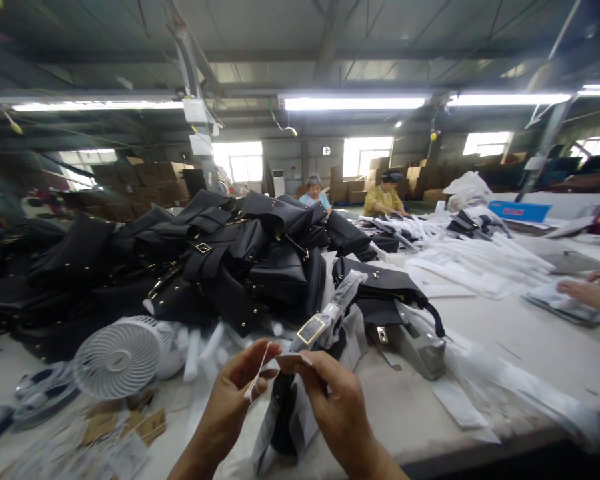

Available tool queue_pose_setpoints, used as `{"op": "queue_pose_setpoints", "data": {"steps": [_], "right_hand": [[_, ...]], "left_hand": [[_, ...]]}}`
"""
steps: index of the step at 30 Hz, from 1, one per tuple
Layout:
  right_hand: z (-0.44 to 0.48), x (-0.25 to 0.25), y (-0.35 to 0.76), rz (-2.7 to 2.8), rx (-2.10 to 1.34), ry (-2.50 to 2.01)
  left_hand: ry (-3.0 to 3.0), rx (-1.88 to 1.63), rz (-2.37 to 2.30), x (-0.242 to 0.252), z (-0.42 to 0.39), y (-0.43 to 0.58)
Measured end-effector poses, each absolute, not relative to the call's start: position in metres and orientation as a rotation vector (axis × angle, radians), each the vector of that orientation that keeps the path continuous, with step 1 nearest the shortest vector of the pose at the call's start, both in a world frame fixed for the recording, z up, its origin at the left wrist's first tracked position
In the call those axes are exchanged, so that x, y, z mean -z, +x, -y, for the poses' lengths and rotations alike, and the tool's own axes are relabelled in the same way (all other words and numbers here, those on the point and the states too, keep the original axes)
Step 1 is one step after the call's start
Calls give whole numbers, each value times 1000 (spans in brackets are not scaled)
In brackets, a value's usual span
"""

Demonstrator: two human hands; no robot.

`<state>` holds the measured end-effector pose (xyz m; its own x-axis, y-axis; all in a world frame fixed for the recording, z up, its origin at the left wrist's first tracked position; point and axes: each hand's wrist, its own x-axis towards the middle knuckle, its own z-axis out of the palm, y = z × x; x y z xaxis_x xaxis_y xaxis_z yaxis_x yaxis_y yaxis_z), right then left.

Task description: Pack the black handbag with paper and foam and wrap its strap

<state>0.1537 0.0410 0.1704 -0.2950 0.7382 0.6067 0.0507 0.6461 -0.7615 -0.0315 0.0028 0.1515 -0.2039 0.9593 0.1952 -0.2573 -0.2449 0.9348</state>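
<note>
My left hand [233,393] pinches a thin white string [257,379] near the bottom centre. Just to its right, my right hand [336,400] holds a small brown tag [291,362] between thumb and fingers. Behind the hands, a strap wrapped in clear plastic, with a gold rectangular buckle [311,329], slants up to the right. Below the hands, dark material lies partly in pale wrapping, mostly hidden by them. A black bag [380,283] with a flap and a metal clasp rests to the right of the strap.
Black bags [230,257] are piled across the left and middle. A white fan [119,358] stands at the left, near brown tags [143,424]. White wrapping [485,260] covers the right side. Two people sit beyond the table; another person's hand [593,292] is at the right edge.
</note>
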Motion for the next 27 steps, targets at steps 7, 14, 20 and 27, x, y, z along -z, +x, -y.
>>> {"op": "queue_pose_setpoints", "data": {"steps": [7, 14, 20, 27], "right_hand": [[-39, -194, 149, 2064, -582, -676], [-43, -212, 152, 2102, -828, -589], [-43, -213, 156, 1534, -1705, -512], [-42, -191, 163, 1494, -1457, -639]], "left_hand": [[1238, -1636, -1163, -173, -2, -22], [2316, -1499, -1366, -212, 3, -22], [2411, -1604, -1546, -202, 19, -15], [955, -1932, -1856, -170, 43, 3]]}}
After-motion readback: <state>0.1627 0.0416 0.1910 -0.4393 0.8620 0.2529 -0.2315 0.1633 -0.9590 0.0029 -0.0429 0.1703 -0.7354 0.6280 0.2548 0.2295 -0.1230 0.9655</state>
